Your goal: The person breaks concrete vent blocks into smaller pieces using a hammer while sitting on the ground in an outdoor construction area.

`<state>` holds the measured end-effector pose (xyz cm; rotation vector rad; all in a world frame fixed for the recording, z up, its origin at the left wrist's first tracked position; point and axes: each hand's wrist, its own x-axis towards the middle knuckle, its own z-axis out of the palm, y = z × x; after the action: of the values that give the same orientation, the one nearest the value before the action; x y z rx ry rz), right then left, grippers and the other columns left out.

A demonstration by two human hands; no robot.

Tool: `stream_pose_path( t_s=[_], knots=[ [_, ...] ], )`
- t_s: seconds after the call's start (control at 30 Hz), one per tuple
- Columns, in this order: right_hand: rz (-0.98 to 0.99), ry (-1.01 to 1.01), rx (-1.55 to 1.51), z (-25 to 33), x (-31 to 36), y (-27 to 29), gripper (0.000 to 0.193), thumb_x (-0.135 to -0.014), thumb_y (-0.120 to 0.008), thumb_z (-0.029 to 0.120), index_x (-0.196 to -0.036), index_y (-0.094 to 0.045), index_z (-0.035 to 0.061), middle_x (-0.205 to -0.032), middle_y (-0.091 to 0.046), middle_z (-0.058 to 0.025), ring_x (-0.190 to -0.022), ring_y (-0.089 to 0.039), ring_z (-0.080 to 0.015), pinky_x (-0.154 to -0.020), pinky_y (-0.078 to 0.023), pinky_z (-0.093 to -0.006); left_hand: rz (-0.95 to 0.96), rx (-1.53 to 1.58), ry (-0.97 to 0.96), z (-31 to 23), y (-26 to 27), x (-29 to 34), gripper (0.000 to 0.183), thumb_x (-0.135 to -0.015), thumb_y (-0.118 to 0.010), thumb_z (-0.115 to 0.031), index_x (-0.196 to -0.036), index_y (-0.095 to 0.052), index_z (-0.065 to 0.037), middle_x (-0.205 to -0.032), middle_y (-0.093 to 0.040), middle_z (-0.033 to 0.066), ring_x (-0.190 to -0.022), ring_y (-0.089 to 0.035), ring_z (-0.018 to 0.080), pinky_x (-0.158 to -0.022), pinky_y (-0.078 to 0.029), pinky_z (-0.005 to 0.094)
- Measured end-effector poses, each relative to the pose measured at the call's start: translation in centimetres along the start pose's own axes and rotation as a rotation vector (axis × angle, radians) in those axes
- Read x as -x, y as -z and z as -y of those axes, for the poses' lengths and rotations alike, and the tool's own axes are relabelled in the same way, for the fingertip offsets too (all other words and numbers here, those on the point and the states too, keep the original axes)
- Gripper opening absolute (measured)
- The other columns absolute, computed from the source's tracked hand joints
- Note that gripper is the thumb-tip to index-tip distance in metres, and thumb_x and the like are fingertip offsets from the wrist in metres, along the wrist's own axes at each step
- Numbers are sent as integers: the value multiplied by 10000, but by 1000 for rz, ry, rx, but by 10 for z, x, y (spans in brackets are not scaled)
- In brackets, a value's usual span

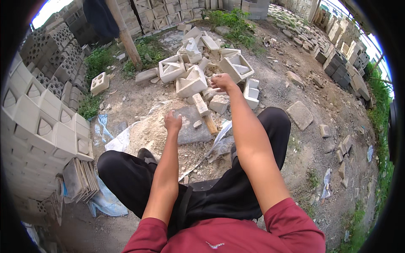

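My left hand hovers over the left edge of a flat grey slab, beside a heap of pale rubble powder. Its fingers are loosely bent, with nothing visible in them. My right hand reaches over the broken-block pile, fingers half bent and apart, with no piece visible in its grasp. Close to it are a hollow cream block and a broken block. On the slab lie an oblong pale piece, a short wooden stick that adjoins it, and a small chip.
Patterned blocks are stacked at left, with thin boards leaning there. A wooden post stands behind the pile. Grey blocks stand far right. Loose stones and a flat stone lie on the dirt.
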<state>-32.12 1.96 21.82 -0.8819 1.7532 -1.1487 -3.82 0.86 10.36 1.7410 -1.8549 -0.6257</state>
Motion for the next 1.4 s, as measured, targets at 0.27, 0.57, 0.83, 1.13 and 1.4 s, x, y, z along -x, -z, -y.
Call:
stream_pose_path(
  t_s=[0.27,0.57,0.83,1.13,1.4],
  knots=[
    [-605,165,396,-79,-71,-11,284,-825,-489,178,-836,-733,34,-860,-700,-217,-797,-697,-314,-739,-550,-395,-53,59,-118,3,33,-17,468,-776,-721,-244,-1172,-603,-25,-1119,-633,199,-1072,-600,339,-926,-470,413],
    [-516,-144,35,-49,-20,-95,275,-827,-535,198,-914,-672,-24,-993,-668,-250,-950,-661,-377,-854,-520,-452,-11,-120,-135,2,97,-19,461,-829,-716,-259,-1211,-588,-36,-1113,-664,168,-1058,-630,289,-919,-484,377],
    [-564,-280,57,-104,-39,-54,342,-746,-627,220,-1019,-614,14,-1108,-623,-213,-1055,-614,-361,-925,-492,-451,-50,-236,-354,-44,57,-26,179,-748,-522,-97,-715,-696,-78,-761,-692,154,-725,-672,351,-691,-538,402],
    [-286,-180,431,-140,-29,-26,438,-706,-635,275,-944,-676,-90,-1067,-642,-309,-1019,-638,-410,-883,-507,-437,146,-156,12,-17,-21,-27,211,-790,-497,-157,-855,-681,-77,-941,-677,192,-904,-641,391,-813,-516,468],
    [340,-285,617,-118,25,-70,547,-674,-690,350,-1026,-675,-69,-1027,-661,-286,-994,-642,-408,-878,-515,-412,446,-259,-242,28,-84,3,430,-791,-630,-209,-1201,-588,-84,-1219,-553,145,-1146,-544,321,-958,-460,450]
  ],
)
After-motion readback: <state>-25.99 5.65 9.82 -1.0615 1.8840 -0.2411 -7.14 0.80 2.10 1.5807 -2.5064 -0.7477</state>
